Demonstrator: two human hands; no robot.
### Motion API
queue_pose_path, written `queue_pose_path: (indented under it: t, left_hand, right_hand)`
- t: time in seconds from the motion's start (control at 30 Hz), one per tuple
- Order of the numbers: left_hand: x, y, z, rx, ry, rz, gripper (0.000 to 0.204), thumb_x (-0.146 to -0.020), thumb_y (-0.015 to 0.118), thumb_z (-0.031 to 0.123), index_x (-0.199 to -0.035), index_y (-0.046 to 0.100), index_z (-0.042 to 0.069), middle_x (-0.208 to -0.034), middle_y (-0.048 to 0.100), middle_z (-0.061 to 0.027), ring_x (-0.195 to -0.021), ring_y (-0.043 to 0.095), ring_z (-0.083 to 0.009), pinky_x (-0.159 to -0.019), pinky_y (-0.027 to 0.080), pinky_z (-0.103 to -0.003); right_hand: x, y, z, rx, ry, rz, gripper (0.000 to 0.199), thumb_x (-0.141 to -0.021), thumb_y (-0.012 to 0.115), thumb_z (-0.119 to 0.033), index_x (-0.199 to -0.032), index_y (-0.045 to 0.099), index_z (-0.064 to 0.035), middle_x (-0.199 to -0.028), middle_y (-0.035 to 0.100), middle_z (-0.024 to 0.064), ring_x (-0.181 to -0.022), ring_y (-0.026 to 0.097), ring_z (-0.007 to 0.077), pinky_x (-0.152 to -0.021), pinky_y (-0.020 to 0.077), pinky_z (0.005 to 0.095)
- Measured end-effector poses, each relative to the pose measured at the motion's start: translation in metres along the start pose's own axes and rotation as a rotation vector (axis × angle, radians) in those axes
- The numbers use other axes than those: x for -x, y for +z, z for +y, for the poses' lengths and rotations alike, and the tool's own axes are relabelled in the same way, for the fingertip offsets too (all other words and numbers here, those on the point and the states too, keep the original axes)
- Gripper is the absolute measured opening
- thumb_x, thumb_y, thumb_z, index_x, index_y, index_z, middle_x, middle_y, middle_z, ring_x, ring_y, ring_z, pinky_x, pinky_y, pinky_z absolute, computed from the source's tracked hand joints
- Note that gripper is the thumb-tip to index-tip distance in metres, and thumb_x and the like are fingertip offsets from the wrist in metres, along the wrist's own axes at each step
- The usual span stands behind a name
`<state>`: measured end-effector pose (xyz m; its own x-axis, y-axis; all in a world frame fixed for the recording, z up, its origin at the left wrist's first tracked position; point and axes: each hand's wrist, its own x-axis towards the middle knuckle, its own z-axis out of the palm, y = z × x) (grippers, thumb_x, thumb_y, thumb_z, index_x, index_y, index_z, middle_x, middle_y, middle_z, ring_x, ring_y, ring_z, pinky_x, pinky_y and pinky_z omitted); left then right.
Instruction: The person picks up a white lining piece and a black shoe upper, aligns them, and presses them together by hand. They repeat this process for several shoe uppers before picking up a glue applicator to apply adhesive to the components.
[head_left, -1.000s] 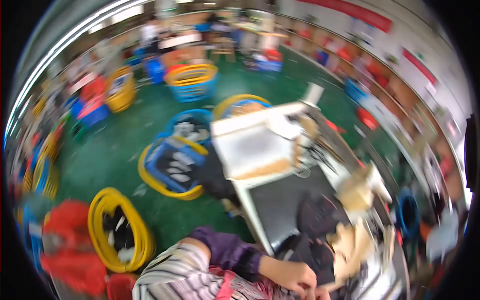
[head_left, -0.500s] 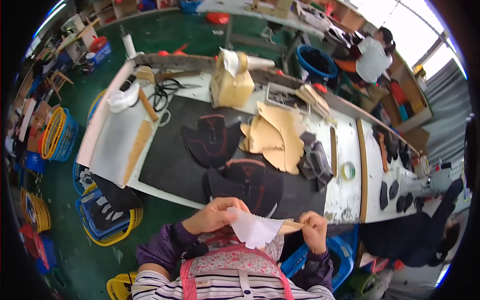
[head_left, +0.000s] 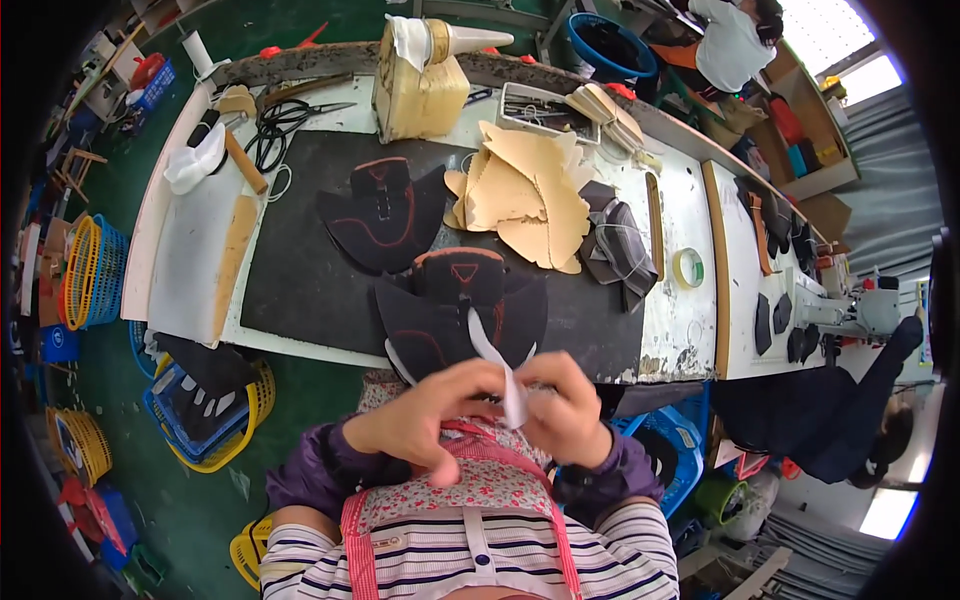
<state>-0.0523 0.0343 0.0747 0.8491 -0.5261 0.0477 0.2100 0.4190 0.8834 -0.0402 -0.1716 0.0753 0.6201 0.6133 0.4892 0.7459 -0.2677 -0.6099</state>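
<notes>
Beside a big white table (head_left: 690, 222) with black cut shapes (head_left: 432, 312) on it, the person's left hand (head_left: 432, 404) is wide (its thumb sticks out), and the right hand (head_left: 570, 412) pinches a thin white strip (head_left: 496, 358) between both hands.

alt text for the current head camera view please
A person's left hand and right hand meet at a narrow white strip, before a cluttered workbench. On its black mat lie dark pieces with orange-red lines and a pile of tan pieces; scissors lie farther left.
</notes>
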Motion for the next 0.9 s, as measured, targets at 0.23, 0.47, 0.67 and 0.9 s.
queue_pose_path:
  t: [0.23, 0.47, 0.67, 0.9]
  left_hand:
    - [0.029, -0.048, -0.025, -0.098, -0.151, 0.505, 0.027, -0.082, 0.068, 0.003, -0.101, 0.05, 0.0, -0.086, 0.057, -0.0035, -0.075, 0.057, -0.0063, -0.064, 0.047, -0.019]
    - [0.039, -0.046, -0.053, -0.257, 0.108, 0.783, 0.024, -0.079, 0.07, -0.001, -0.094, 0.051, 0.001, -0.077, 0.057, 0.0003, -0.067, 0.054, -0.0029, -0.06, 0.044, -0.016]
    - [0.033, -0.049, -0.047, -0.364, 0.067, 0.792, 0.025, -0.078, 0.069, -0.005, -0.092, 0.049, 0.003, -0.077, 0.052, 0.0019, -0.067, 0.051, -0.0019, -0.061, 0.044, -0.015]
    - [0.03, -0.054, -0.039, -1.086, 0.037, 0.71, 0.027, -0.075, 0.073, 0.002, -0.092, 0.052, 0.001, -0.069, 0.051, -0.0014, -0.06, 0.052, -0.0078, -0.055, 0.042, -0.021]
  right_hand:
    - [-0.007, 0.027, 0.013, -0.641, 0.466, 0.318, 0.013, -0.079, 0.063, 0.003, -0.092, 0.061, 0.002, -0.093, 0.058, 0.0108, -0.076, 0.058, 0.0153, -0.063, 0.0454, 0.0262]
    - [0.015, 0.046, 0.024, -0.096, 0.496, 0.14, 0.013, -0.076, 0.068, 0.0, -0.088, 0.064, 0.0024, -0.085, 0.06, 0.0103, -0.064, 0.059, 0.0155, -0.056, 0.0449, 0.0238]
    - [0.011, 0.049, 0.024, -0.027, 0.511, 0.161, 0.014, -0.073, 0.07, 0.0, -0.086, 0.065, 0.0019, -0.083, 0.059, 0.0118, -0.061, 0.059, 0.0183, -0.055, 0.0455, 0.0243]
    - [0.0, 0.032, 0.032, 0.542, 0.389, -0.017, 0.025, -0.075, 0.073, -0.018, -0.071, 0.057, 0.0002, -0.073, 0.052, 0.0103, -0.061, 0.054, 0.0269, -0.048, 0.0436, 0.036]
